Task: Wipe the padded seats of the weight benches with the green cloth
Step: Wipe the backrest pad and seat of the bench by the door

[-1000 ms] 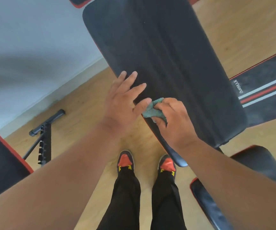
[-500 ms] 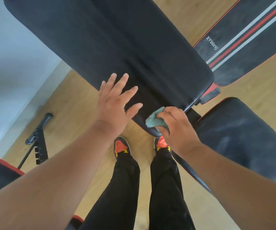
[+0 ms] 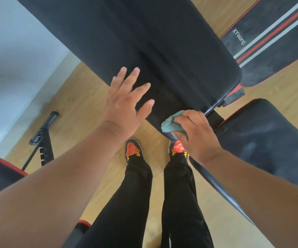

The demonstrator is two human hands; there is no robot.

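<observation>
Right hand [image 3: 196,135] grips green cloth [image 3: 171,123], half hidden; left hand [image 3: 126,104] spread on seat [image 3: 144,42].

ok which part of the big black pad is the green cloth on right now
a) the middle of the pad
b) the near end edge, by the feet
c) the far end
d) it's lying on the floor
b: the right hand grips the bunched green cloth against the near end edge of the black pad, just above the shoes, while the left hand lies flat on the pad beside it.
</observation>
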